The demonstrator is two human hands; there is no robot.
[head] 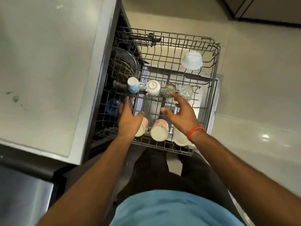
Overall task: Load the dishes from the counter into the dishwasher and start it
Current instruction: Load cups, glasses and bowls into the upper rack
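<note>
While your left hand [128, 121] and right hand [180, 114] hover spread and empty over the pulled-out rack [216, 62], mind its load: five cups, two glasses [185, 92] and one bowl [192, 60], all hard and breakable. Grasp the stiff front rail; push gently.

The rack [162, 144] is pulled out beside the tabletop [45, 62]. Three mugs [159, 130] are lined along its near edge, four cups [152, 87] across its middle, a bowl [192, 60] far right.
</note>
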